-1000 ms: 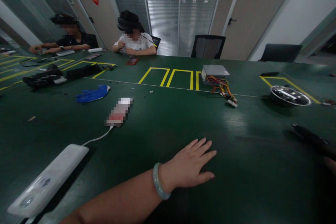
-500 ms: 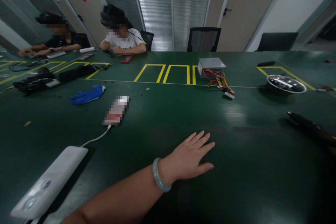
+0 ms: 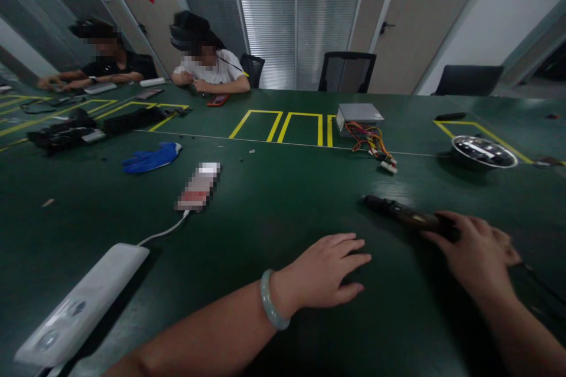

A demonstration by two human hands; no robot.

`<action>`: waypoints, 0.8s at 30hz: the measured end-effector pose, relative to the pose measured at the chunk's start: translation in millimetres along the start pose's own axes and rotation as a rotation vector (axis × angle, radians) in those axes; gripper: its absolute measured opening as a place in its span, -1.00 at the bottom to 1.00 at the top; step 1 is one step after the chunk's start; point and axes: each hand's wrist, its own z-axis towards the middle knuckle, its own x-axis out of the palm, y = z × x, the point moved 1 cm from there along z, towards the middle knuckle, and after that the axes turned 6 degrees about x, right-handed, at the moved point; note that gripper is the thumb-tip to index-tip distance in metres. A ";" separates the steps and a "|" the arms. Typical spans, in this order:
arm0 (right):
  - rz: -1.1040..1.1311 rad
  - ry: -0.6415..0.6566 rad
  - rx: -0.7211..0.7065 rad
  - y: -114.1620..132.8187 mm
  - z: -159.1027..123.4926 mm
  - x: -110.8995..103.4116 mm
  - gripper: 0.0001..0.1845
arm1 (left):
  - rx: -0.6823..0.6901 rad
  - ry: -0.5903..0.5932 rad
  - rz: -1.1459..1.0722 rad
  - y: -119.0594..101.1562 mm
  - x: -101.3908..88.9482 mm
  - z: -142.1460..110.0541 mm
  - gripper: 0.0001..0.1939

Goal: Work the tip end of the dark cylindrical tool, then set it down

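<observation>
My left hand [image 3: 327, 271] rests palm down on the dark green table [image 3: 274, 200], fingers slightly curled and apart, holding nothing; a pale bangle is on that wrist. My right hand [image 3: 475, 250] is to its right, fingers wrapped round the rear end of a long dark tool [image 3: 400, 213] like an electric screwdriver. The tool lies low over the table and points left, with a cable trailing off to the right.
A grey power supply [image 3: 358, 113] with coloured wires [image 3: 374, 144] and a metal bowl [image 3: 483, 151] sit beyond. A blurred phone [image 3: 198, 187] is cabled to a white power bank [image 3: 79, 303]. A blue glove [image 3: 150, 158] lies left. Two people work at the far left.
My right hand came in from the right edge, bringing the dark tool leftward toward the middle. My left hand stayed put, its fingers curling a little.
</observation>
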 end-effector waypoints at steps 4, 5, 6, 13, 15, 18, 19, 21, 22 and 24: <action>0.077 0.118 -0.209 99.6 -50.0 -0.3 -0.56 | 0.142 -0.126 -0.026 -8.7 -7.8 4.9 -0.66; 0.105 0.164 -0.255 119.2 -62.9 -1.4 -0.56 | 0.149 -0.162 -0.024 -9.6 -9.6 5.2 -0.67; 0.134 0.206 -0.296 136.2 -74.6 -2.0 -0.54 | 0.138 -0.197 -0.020 -9.9 -11.4 5.2 -0.68; 0.258 0.229 -0.467 181.4 -107.7 5.4 -0.47 | -0.119 -0.330 -0.028 -4.1 -20.6 2.9 -0.63; 0.272 0.222 -0.495 171.6 -103.8 -1.6 -0.40 | -0.181 -0.320 -0.011 -2.9 -20.0 3.4 -0.60; 0.237 0.204 -0.458 140.0 -93.8 -21.6 -0.45 | -0.221 -0.284 0.057 -0.6 -15.2 4.5 -0.55; 0.199 0.226 -0.431 126.9 -90.3 -28.4 -0.47 | -0.225 -0.264 0.081 0.4 -13.0 4.8 -0.54; 0.096 0.378 -0.353 101.9 -84.7 -40.0 -0.57 | -0.232 -0.215 0.123 2.9 -9.0 5.5 -0.50; 0.040 0.493 -0.313 92.0 -82.9 -44.9 -0.64 | -0.237 -0.193 0.141 4.0 -7.5 5.9 -0.48; -0.047 0.699 -0.255 81.2 -81.6 -54.6 -0.81 | -0.249 -0.164 0.172 5.7 -5.6 6.7 -0.46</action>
